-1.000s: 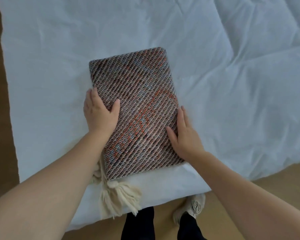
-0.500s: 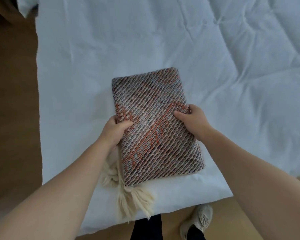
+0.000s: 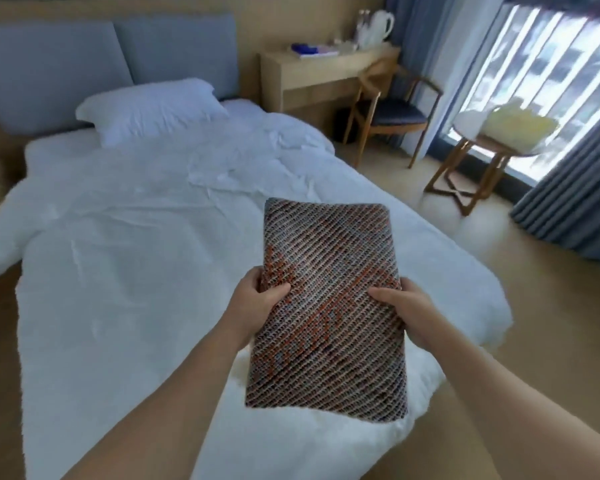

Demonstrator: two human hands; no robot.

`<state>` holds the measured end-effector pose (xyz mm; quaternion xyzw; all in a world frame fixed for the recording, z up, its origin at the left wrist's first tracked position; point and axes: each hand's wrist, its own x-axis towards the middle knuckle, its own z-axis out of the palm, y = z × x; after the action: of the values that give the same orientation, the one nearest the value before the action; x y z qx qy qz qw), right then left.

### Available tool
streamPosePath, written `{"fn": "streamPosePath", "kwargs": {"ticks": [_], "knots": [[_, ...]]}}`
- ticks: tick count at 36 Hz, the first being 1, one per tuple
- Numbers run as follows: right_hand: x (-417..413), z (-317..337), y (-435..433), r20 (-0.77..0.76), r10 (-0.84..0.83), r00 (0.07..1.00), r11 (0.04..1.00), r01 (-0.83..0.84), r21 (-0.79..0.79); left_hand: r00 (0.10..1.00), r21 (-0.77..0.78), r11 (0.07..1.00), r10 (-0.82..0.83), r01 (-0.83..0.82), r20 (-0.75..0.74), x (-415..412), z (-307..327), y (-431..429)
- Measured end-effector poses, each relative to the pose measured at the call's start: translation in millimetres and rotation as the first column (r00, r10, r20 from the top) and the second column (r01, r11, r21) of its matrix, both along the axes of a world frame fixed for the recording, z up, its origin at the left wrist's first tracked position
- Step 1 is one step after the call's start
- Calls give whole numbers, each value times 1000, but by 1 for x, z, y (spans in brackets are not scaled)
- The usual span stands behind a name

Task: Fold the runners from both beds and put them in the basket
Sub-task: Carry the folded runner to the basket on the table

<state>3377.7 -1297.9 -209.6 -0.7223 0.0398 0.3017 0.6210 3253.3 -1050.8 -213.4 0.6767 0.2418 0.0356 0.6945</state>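
A folded woven runner (image 3: 329, 306), brown with orange and grey diagonal stripes, is held in the air above the foot of the white bed (image 3: 136, 254). My left hand (image 3: 257, 303) grips its left edge, thumb on top. My right hand (image 3: 402, 306) grips its right edge the same way. The runner's tassels are hidden beneath it. No basket is in view.
A white pillow (image 3: 149, 105) lies at the blue headboard. Behind the bed stand a wooden desk (image 3: 326, 77) with a kettle, and a chair (image 3: 392, 116). A round side table (image 3: 482, 150) stands by the window and blue curtains (image 3: 568, 202) at right. Wooden floor runs along the bed's right side.
Both hands went from pressing flat on the runner to gripping its edges and lifted it off the bed. My view rose from the bed's foot to the whole room.
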Motion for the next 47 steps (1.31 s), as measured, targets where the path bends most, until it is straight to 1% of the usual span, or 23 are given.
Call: {"fn": "streamPosePath", "kwargs": {"ticks": [4,7,10,13,20,24,29,35,43,47], "knots": [[-1,64,-72,-39,-94,995,972,100,214,971,44,979,-205,201,122,41,68,-53],[-10,93,-128,-1,-207,978,941,199,275,930,86,947,-321,310,181,64,103,-99],[-26,110,-177,38,-333,942,905,307,295,890,152,913,-404,378,211,78,123,-148],[-46,120,-222,97,-460,883,858,414,302,865,214,887,-452,410,217,84,131,-198],[-89,121,-328,214,-622,753,778,566,271,800,265,813,-570,518,185,79,138,-311],[-115,118,-386,282,-655,701,755,620,213,762,294,771,-624,565,171,71,141,-375],[-141,118,-453,482,-648,589,712,694,110,709,341,721,-680,603,185,61,142,-447],[-154,119,-506,590,-615,523,672,739,44,672,350,715,-695,605,257,51,140,-502],[-127,112,-541,612,-614,498,652,757,37,655,343,703,-709,623,262,86,135,-541],[-93,104,-553,598,-616,513,654,757,24,646,349,688,-722,636,248,123,123,-554]]}}
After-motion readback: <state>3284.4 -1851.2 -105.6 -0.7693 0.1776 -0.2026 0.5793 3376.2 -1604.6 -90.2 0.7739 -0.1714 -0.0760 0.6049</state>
